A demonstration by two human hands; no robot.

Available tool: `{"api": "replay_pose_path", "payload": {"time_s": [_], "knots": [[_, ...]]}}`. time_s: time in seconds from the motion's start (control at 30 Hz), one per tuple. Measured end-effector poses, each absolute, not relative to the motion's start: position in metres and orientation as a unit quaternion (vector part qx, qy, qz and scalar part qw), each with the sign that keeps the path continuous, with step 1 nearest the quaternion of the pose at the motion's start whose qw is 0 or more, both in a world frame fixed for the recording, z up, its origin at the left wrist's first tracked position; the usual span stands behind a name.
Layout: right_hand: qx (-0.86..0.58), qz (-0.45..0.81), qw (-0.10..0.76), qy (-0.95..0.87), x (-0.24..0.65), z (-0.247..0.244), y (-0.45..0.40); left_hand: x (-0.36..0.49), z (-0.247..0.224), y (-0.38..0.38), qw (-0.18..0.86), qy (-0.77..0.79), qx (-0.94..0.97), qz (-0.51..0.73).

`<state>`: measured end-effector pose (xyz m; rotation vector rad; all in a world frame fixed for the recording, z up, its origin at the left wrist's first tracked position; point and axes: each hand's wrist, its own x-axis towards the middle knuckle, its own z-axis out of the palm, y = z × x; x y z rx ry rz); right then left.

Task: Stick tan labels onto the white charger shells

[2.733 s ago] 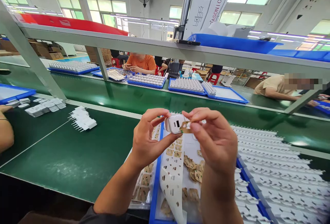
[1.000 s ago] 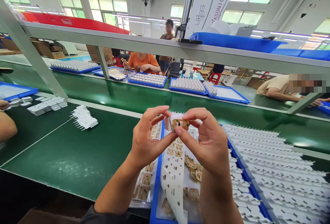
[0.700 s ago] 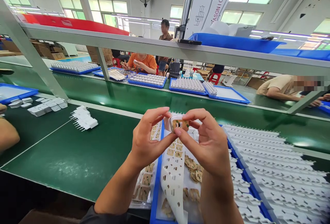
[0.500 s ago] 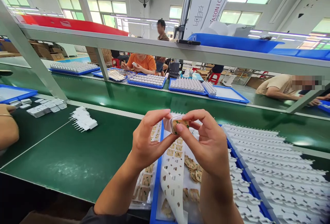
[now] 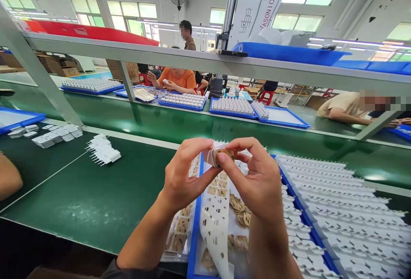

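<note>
A small white piece (image 5: 210, 157) is pinched between the fingertips of my left hand (image 5: 186, 172). Against its face, my right hand (image 5: 255, 174) presses a tan sticker (image 5: 225, 155) with thumb and fingers. Both hands are raised over a blue-edged tray (image 5: 194, 244). In that tray lie a white backing sheet (image 5: 214, 223), partly peeled of its stickers, and loose tan stickers (image 5: 241, 217). Rows of white parts (image 5: 346, 202) fill the right side.
White parts (image 5: 103, 149) lie on the green bench (image 5: 96, 202) at left, near another person's arm (image 5: 9, 178). Loaded trays (image 5: 183, 100) line the far side below a metal shelf (image 5: 180, 59). A person in orange (image 5: 181, 78) sits opposite.
The sticker and white piece have tilted slightly between my fingers. My hands have barely moved. The standing person in the background has shifted left, and the arm at far left has drawn back.
</note>
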<state>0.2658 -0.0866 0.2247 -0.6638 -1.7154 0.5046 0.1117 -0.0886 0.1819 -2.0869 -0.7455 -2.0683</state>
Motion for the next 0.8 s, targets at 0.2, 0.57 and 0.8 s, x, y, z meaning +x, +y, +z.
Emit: {"api": "replay_pose_path", "payload": {"time_s": [0.2,0.57,0.8], "knots": [[-0.339,0.162,0.580,-0.723,0.263,0.227,-0.090,0.111,0.184,-0.084,0.153,-0.233,-0.700,-0.658],[-0.280,0.259,0.502,-0.776,0.271,0.231,-0.073,0.114,0.174,-0.075,0.058,-0.235,-0.682,-0.690],[-0.202,0.407,0.483,-0.748,0.270,0.229,-0.068,0.116,0.171,-0.070,0.056,-0.224,-0.644,-0.729]]}}
